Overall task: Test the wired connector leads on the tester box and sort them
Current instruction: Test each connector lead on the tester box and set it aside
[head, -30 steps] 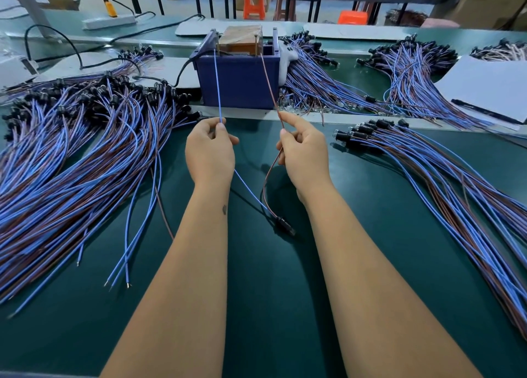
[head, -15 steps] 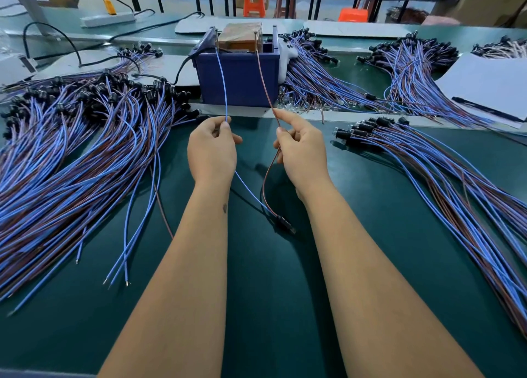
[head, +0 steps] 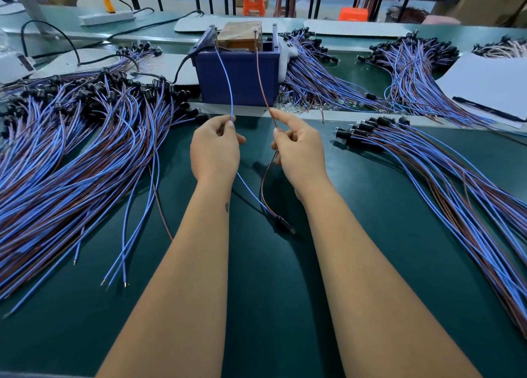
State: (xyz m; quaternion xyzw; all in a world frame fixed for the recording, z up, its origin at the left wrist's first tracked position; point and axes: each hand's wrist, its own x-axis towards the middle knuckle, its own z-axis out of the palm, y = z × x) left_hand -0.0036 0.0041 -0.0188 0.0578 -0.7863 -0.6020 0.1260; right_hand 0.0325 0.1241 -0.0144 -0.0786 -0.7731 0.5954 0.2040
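A black connector (head: 283,226) lies on the green counter (head: 256,306) betw. the forearms, its two wires rising fwd. The blue wire (head: 228,86) is pinched by the curled fingers of the left hand (head: 214,149); the brown wire (head: 261,81) is pinched by thumb and forefinger of the right hand (head: 299,152). Both wire ends are held up to the top of the blue tester box (head: 239,76). Lead piles are spread at left (head: 71,149), right (head: 442,178) and behind the box (head: 322,81).

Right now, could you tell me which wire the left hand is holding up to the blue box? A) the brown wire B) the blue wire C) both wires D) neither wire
B: the left hand pinches the blue wire; the right hand holds the brown wire.
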